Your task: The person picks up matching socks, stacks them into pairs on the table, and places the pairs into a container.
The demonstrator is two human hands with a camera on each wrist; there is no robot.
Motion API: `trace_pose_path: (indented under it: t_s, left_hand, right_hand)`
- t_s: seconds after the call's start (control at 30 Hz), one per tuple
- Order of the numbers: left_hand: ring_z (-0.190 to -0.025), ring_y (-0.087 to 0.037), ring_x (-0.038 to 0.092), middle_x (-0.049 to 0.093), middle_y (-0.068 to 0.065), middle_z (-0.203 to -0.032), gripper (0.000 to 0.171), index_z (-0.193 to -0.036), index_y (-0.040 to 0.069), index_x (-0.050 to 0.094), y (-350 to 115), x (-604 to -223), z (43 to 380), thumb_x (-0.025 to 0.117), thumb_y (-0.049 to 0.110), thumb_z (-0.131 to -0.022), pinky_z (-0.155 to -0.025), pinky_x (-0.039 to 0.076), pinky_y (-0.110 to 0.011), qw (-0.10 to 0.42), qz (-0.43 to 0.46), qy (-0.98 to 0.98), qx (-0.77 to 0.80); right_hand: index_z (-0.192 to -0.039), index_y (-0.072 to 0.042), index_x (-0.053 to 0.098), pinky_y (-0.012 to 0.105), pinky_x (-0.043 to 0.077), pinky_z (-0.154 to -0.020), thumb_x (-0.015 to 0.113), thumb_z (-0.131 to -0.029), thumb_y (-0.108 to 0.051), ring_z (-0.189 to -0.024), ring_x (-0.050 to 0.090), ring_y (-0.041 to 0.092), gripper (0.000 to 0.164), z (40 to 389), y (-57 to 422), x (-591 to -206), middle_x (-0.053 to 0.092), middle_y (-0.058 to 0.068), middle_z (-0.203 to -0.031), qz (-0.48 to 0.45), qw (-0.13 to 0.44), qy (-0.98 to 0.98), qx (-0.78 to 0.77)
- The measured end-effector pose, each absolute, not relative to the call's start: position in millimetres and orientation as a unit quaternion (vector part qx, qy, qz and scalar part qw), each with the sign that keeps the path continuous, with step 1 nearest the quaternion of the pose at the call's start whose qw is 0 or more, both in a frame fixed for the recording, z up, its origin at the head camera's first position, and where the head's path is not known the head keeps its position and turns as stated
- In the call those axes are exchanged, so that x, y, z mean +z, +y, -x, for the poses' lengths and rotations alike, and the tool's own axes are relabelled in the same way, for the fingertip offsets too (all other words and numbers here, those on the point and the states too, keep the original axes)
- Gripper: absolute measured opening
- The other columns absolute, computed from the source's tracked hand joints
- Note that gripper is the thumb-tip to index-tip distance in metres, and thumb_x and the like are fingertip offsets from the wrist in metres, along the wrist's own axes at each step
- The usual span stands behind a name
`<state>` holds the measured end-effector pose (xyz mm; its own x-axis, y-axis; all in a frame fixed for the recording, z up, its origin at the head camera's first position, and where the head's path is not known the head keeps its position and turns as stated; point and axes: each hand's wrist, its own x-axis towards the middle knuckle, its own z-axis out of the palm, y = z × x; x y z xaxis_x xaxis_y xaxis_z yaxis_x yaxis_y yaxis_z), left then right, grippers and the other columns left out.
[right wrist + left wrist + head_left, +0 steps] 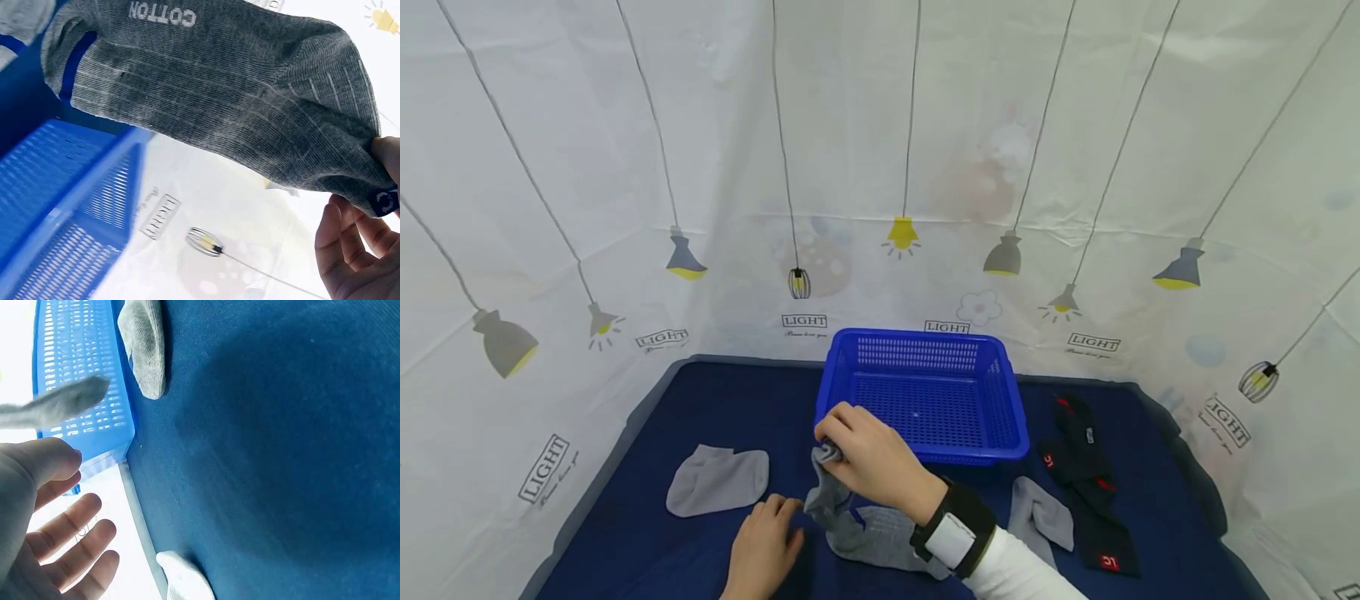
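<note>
Closest to me, my white sleeve [1026, 567] and black wrist strap [976, 510] lead to my right hand [876, 462], whose thumb and fingers pinch one end of a dark grey sock [827, 496], so that it hangs above the table. My left hand [763, 542] is apart from the right, just to the left of that sock, its fingers loose and holding nothing. Beneath my right wrist lies another grey sock [880, 542], flat on the dark blue cloth [632, 533]. To the left is light grey sockwear [718, 483]; near right, some more light grey fabric [1045, 517], folded over. Farther right, black socks with red marks [1086, 475] overlap one another. A blue basket [917, 408] stands at the far middle, before a white curtain [850, 125] printed with hanging lamps.
</note>
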<state>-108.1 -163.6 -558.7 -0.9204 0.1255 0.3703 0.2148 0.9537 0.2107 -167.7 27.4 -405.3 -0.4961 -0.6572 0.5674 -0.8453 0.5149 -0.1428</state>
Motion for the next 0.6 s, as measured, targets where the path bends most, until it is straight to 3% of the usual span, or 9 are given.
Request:
trace_pose_path:
  t_s: [0.23,0.47,0.6]
  left_hand:
    - [-0.072,-0.015,0.052,0.055,0.004,-0.085,0.031,-0.092,0.013,0.067,-152,-567,109,0.077,0.017,-0.063,-0.061,0.043,-0.032,0.194,0.136,-0.963,-0.132]
    - [-0.073,-0.015,0.050,0.055,0.003,-0.088,0.023,-0.092,0.011,0.066,-137,-571,111,0.071,0.018,-0.071,-0.061,0.042,-0.031,0.101,0.168,-0.971,-0.138]
    - [-0.073,-0.016,0.051,0.056,0.002,-0.090,0.022,-0.093,0.010,0.066,-131,-573,112,0.071,0.018,-0.072,-0.062,0.042,-0.031,0.081,0.184,-0.970,-0.140]
  right_hand:
    - [-0.098,-0.016,0.056,0.019,0.044,-0.067,0.067,-0.082,-0.018,-0.077,0.050,0.007,0.019,165,41,-424,0.053,-0.004,-0.095,-0.434,0.211,-0.850,0.213]
    - [-0.098,-0.017,0.055,0.021,0.045,-0.069,0.068,-0.081,-0.020,-0.079,0.051,0.006,0.021,163,59,-439,0.052,-0.005,-0.095,-0.417,0.188,-0.861,0.223]
    - [-0.097,-0.017,0.055,0.021,0.045,-0.068,0.069,-0.081,-0.021,-0.078,0.050,0.005,0.021,164,72,-447,0.051,-0.006,-0.094,-0.409,0.183,-0.865,0.227]
